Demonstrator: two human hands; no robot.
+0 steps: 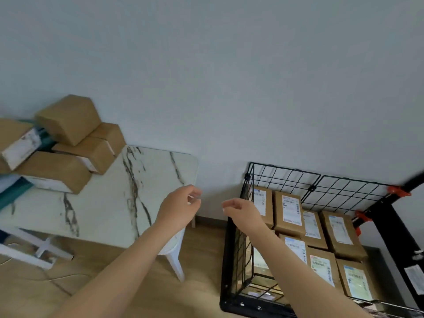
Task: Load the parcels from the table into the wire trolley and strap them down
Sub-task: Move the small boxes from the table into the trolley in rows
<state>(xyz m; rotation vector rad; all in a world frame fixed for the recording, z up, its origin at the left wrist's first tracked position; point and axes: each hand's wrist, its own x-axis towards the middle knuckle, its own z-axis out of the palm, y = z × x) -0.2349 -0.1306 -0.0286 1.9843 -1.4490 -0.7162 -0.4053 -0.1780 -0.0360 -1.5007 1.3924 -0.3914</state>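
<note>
**First spotter:** You are holding your left hand (177, 206) up in the air near six o'clock in the view. Its fingers are curling loosely and gripping nothing. It is hovering over the rounded near-right corner of the marble-patterned counter (110, 203).

**Second spotter:** Your right hand (241, 208) is hanging just beside it, toward five o'clock. Those fingers are also bending loosely and carrying nothing. The two hands are staying apart, not touching, and the right one is floating above the left rim of the wire trolley (286, 177).

**First spotter:** The stacked parcels (66, 143) are lying at nine o'clock on the counter's far left end, close to the wall. They are plain brown cartons piled loosely, and the top one is sitting tilted. That edge of the view is blurring, so I cannot tell you how many there are.

**Second spotter:** The trolley is standing on the wooden floor (137, 283) at four o'clock. The loaded parcels (289, 210) are lying inside it, packed side by side and touching, with white labels facing up. Orange clips (398, 191) are showing on its far rim at three o'clock.
</note>
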